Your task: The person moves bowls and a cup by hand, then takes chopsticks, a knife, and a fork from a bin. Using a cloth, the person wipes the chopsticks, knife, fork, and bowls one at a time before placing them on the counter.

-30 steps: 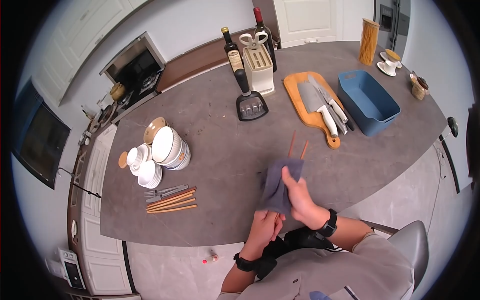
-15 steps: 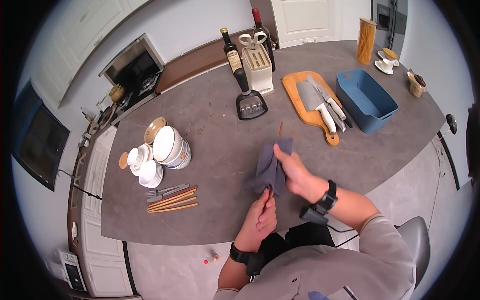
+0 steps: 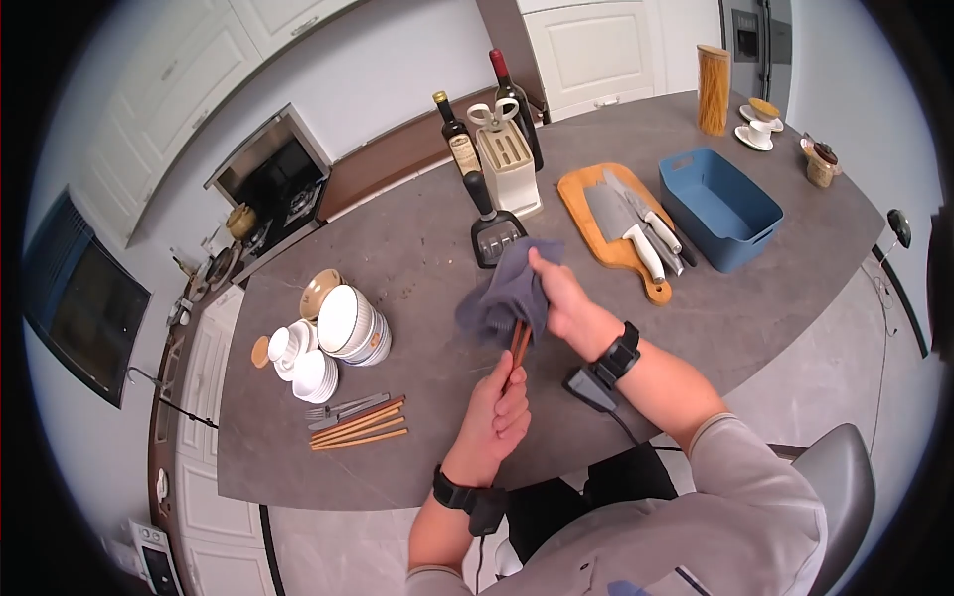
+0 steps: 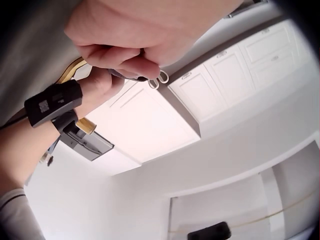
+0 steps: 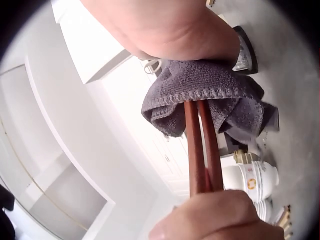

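Note:
My left hand (image 3: 490, 422) grips two reddish-brown chopsticks (image 3: 520, 343) by their lower ends; the right wrist view shows the chopsticks (image 5: 195, 150) side by side with a narrow gap. Around their upper part is a grey-purple cloth (image 3: 509, 288), held by my right hand (image 3: 574, 306) with the thumb on top. The chopstick tips are hidden in the cloth (image 5: 200, 87). In the left wrist view the curled fingers of my left hand (image 4: 130, 35) hide most of what they hold.
Several chopsticks (image 3: 358, 427) lie by forks and knives at the left, below stacked bowls (image 3: 353, 328). A black-handled masher (image 3: 489, 233) stands before the knife block (image 3: 512, 164). Knives rest on a wooden board (image 3: 596, 228), beside a blue bin (image 3: 720, 209).
Both hands have moved up and to the left over the table with the cloth and chopsticks. The chopstick tips that stuck out beyond the cloth are now covered, and more shows near my left hand.

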The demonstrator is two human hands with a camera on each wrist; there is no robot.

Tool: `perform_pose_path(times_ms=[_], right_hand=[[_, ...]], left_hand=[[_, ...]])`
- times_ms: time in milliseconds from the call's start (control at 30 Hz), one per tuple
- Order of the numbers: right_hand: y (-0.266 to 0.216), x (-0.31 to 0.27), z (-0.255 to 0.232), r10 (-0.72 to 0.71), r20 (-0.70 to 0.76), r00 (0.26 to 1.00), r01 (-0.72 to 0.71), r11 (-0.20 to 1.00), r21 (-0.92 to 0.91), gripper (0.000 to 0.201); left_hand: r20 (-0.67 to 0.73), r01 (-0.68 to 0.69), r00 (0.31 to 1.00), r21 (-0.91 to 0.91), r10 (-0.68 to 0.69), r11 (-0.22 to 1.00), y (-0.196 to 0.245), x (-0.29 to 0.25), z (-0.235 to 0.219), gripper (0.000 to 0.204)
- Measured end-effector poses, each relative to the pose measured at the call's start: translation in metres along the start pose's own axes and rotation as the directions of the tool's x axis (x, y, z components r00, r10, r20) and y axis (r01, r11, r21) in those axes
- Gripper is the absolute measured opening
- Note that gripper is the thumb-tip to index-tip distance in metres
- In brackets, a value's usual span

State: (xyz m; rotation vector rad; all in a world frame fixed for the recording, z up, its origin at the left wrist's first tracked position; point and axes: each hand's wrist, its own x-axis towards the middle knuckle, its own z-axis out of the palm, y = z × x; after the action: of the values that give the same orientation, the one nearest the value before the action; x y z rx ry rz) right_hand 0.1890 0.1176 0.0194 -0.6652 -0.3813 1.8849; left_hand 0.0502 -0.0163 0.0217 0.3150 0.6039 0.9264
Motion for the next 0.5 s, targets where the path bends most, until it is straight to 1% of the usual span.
perform_pose_path(times_ms=[33, 67, 100, 133, 167, 200, 233, 267, 333, 367, 400, 433, 467, 500], right_hand=[[-0.002, 0.005, 0.000, -0.006, 0.005, 1.000, 0.006, 1.000, -0.009, 0.033], [-0.004, 0.013, 0.001, -0.096, -0.029, 0.995, 0.096, 0.995, -0.001, 0.033], [-0.006, 0.016, 0.007, -0.181, -0.063, 0.981, 0.182, 0.983, 0.010, 0.034], [-0.004, 0.015, 0.012, -0.182, -0.051, 0.982, 0.183, 0.983, 0.007, 0.034], [-0.001, 0.011, 0.016, -0.212, -0.031, 0.977, 0.211, 0.977, -0.018, 0.034], [0.002, 0.005, 0.020, -0.239, -0.013, 0.971, 0.238, 0.970, -0.044, 0.034], [0.005, 0.000, 0.021, -0.197, -0.038, 0.980, 0.186, 0.964, -0.188, 0.034], [0.003, -0.002, 0.021, -0.193, -0.032, 0.981, 0.183, 0.963, -0.195, 0.034], [-0.005, -0.001, 0.018, -0.149, 0.059, 0.987, 0.160, 0.934, -0.319, 0.034], [-0.009, 0.002, 0.018, -0.233, 0.028, 0.972, 0.231, 0.929, -0.288, 0.035], [-0.016, 0.005, 0.017, -0.234, 0.030, 0.972, 0.233, 0.927, -0.294, 0.035], [-0.024, 0.008, 0.016, -0.312, 0.020, 0.950, 0.309, 0.929, -0.204, 0.035], [-0.031, 0.010, 0.012, -0.384, -0.001, 0.924, 0.381, 0.917, -0.115, 0.036], [-0.038, 0.016, 0.005, -0.365, 0.018, 0.931, 0.365, 0.927, -0.080, 0.038]], left_hand=[[-0.058, -0.046, 0.997, 0.180, 0.057, 0.983, 0.005, 0.004, 0.007, 0.033], [-0.046, -0.060, 0.997, 0.178, 0.069, 0.982, 0.010, 0.011, 0.013, 0.033], [-0.084, -0.092, 0.989, 0.323, 0.125, 0.942, 0.016, 0.016, 0.018, 0.033], [-0.118, -0.113, 0.975, 0.461, 0.187, 0.880, 0.021, 0.021, 0.022, 0.034], [-0.112, -0.128, 0.973, 0.462, 0.201, 0.878, 0.027, 0.030, 0.023, 0.034], [-0.109, -0.151, 0.959, 0.587, 0.263, 0.795, 0.032, 0.043, 0.019, 0.035], [-0.103, -0.161, 0.942, 0.698, 0.320, 0.697, 0.035, 0.054, 0.016, 0.037], [-0.103, -0.168, 0.939, 0.694, 0.328, 0.700, 0.037, 0.062, 0.015, 0.037], [-0.004, -0.281, 0.880, 0.801, 0.475, 0.528, 0.040, 0.075, 0.015, 0.038], [-0.001, -0.288, 0.878, 0.798, 0.478, 0.530, 0.041, 0.076, 0.016, 0.038], [0.016, -0.277, 0.882, 0.825, 0.470, 0.492, 0.041, 0.076, 0.018, 0.038], [0.032, -0.264, 0.888, 0.853, 0.459, 0.450, 0.043, 0.075, 0.021, 0.039], [0.032, -0.263, 0.889, 0.852, 0.458, 0.452, 0.045, 0.074, 0.023, 0.039], [0.051, -0.259, 0.895, 0.869, 0.442, 0.423, 0.047, 0.073, 0.025, 0.039]])
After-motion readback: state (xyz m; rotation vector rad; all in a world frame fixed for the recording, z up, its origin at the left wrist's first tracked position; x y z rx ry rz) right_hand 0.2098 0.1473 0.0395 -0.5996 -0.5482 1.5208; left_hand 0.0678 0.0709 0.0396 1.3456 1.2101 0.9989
